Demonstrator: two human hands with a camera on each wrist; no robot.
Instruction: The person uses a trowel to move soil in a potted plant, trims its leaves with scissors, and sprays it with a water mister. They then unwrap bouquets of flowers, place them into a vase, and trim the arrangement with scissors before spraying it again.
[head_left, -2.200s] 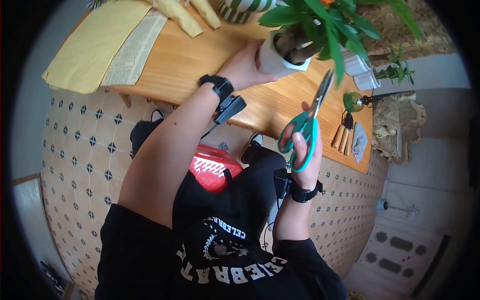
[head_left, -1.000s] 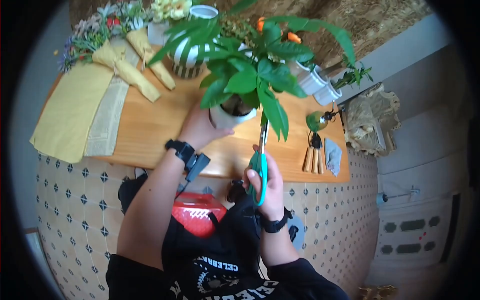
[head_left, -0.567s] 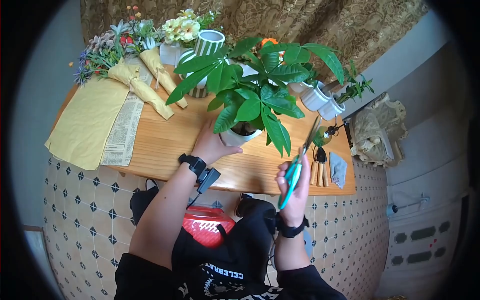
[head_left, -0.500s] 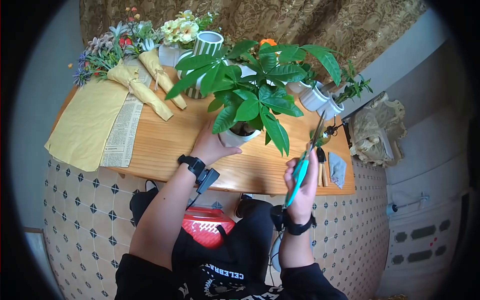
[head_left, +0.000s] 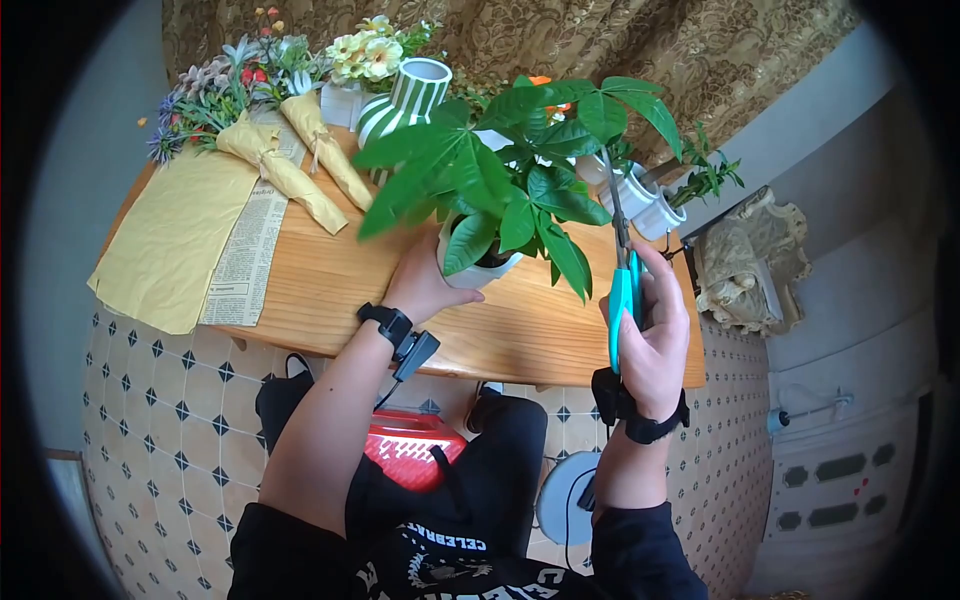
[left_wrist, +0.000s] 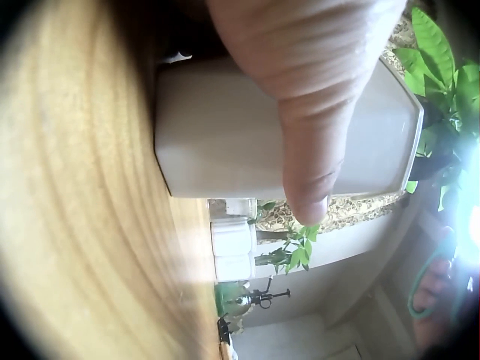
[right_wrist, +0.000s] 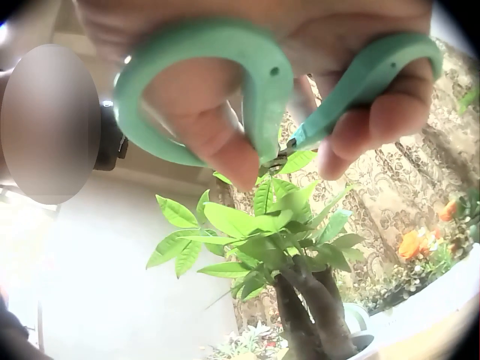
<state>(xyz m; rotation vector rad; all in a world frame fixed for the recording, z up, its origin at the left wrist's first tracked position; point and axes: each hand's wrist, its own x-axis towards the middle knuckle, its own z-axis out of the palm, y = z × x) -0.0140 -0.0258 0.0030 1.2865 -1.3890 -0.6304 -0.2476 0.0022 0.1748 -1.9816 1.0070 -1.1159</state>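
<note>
A leafy potted plant (head_left: 515,215) in a white angular flowerpot (left_wrist: 217,127) stands on the wooden table. My left hand (head_left: 422,285) grips the flowerpot from the left, its thumb laid across the near side; the other fingers are mostly hidden behind it. In my right hand (head_left: 657,345) I hold scissors (head_left: 620,300) with turquoise handles, blades pointing up beside the right-hand leaves. The right wrist view shows the handle loops (right_wrist: 202,37) spread apart, with thumb and fingers through them and foliage beyond the pivot.
Yellow-wrapped bouquets (head_left: 285,185), a yellow paper sheet (head_left: 175,250) and newspaper (head_left: 240,265) lie on the left. A green-striped vase (head_left: 420,90) stands behind the plant, white ribbed pots (head_left: 660,215) at back right. A green spray bottle (left_wrist: 232,298) shows in the left wrist view.
The head view has steadied after swinging. My right hand has moved up and right, bringing the scissors beside the leaves. The foliage has shifted, its left leaves blurred; my left hand keeps hold of the flowerpot.
</note>
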